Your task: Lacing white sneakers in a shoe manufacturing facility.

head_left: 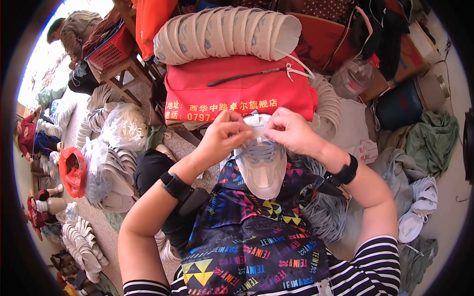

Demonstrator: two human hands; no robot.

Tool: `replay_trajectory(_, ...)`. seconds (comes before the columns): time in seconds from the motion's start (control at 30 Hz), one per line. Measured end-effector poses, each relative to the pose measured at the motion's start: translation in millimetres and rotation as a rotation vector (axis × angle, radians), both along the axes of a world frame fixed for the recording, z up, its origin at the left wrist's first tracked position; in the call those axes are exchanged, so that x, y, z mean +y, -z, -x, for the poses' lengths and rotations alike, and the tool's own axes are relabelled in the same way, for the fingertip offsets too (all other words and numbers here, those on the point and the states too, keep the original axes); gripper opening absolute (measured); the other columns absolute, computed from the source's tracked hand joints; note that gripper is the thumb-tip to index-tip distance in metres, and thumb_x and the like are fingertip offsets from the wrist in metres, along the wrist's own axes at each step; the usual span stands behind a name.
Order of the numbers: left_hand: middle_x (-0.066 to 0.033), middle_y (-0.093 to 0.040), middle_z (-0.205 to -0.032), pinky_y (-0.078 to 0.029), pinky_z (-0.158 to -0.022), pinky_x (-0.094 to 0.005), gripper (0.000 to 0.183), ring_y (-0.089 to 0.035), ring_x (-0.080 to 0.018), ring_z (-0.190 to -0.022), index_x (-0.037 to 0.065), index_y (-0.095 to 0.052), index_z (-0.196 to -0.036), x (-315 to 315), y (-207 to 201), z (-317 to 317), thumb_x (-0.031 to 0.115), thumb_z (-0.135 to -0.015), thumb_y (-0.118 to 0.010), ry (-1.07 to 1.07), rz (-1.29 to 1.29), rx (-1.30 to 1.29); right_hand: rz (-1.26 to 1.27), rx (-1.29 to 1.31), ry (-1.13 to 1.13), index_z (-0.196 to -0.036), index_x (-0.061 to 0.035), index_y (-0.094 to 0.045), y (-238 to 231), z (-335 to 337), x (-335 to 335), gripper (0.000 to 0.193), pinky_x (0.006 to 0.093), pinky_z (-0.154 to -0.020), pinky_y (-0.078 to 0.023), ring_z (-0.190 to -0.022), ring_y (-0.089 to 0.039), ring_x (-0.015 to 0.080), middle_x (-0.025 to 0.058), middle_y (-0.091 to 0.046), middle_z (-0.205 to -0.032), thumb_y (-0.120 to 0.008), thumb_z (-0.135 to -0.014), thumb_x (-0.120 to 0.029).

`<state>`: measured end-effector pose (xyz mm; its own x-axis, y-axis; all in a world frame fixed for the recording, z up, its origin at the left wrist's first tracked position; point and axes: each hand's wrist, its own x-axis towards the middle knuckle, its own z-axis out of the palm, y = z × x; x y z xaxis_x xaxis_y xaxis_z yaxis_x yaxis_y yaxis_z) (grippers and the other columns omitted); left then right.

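Note:
A pale beige shoe (264,172) with grey laces (260,152) across its front stands toe toward me above my lap, against my patterned apron (256,241). My left hand (224,132) is closed in a pinch at the left side of the shoe's tongue. Opposite it, my right hand (295,129) pinches at the tongue's right side. What lies between the fingertips of either hand is too small to make out. A bundle of loose grey laces (326,217) hangs by my right forearm.
Beyond my hands, a red cloth (197,81) bears a thin dark rod (247,76) and a long nested row of shoe uppers (222,37). Bagged uppers (123,130) and a red plastic bag (72,171) crowd the left floor. A clear bottle (353,76) stands right; a person (79,32) bends far left.

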<state>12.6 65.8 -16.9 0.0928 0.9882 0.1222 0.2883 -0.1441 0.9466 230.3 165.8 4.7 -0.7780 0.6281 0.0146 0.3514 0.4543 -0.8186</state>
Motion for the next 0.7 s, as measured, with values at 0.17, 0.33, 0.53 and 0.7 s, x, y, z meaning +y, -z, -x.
replay_trajectory(0.17, -0.0029, -0.05, -0.116, -0.036, -0.092, -0.0266, 0.017, -0.046, -0.0093, -0.102, 0.001, -0.068, -0.097, 3, -81, -12, 0.014, -0.096, -0.057, -0.154, -0.261, -0.335, 0.361, 0.453, -0.139, -0.089, -0.0012, -0.064, -85, 20, -12, 0.008, 0.0234, -0.068, -0.047, -0.077, -0.056, 0.0074, -0.0006, -0.056, -0.089, -0.064, -0.091, -0.009)
replay_trajectory(0.33, -0.0042, -0.051, -0.117, -0.044, -0.079, -0.0228, 0.022, -0.052, -0.0067, -0.094, 0.0, -0.065, -0.103, 7, -114, -5, 0.019, -0.099, -0.054, -0.091, -0.291, -0.257, 0.49, 0.41, -0.31, -0.095, -0.002, -0.061, -102, 28, -22, 0.01, 0.0224, -0.066, -0.048, -0.072, -0.058, 0.0066, 0.0003, -0.059, -0.085, -0.059, -0.096, -0.012)
replay_trajectory(0.53, 0.0057, -0.065, -0.093, -0.047, -0.069, -0.0199, 0.028, -0.056, -0.0015, -0.08, 0.006, -0.067, -0.108, 1, -103, -1, 0.03, -0.094, -0.063, 0.286, 0.038, -0.387, 0.362, 0.57, -0.391, -0.083, -0.0009, -0.055, -188, 34, -49, 0.02, 0.0211, -0.057, -0.048, -0.069, -0.06, 0.0097, 0.0135, -0.063, -0.089, -0.05, -0.099, -0.013)
replay_trajectory(0.7, 0.002, -0.067, -0.09, -0.047, -0.068, -0.0221, 0.03, -0.057, -0.0044, -0.078, 0.003, -0.068, -0.11, 12, -118, -14, 0.029, -0.095, -0.062, 0.594, 0.191, -0.466, 0.14, 0.646, -0.246, -0.098, 0.001, -0.062, -240, 19, -38, 0.03, 0.0298, -0.076, -0.055, -0.081, -0.065, 0.0183, 0.0155, -0.067, -0.09, -0.056, -0.098, -0.028)
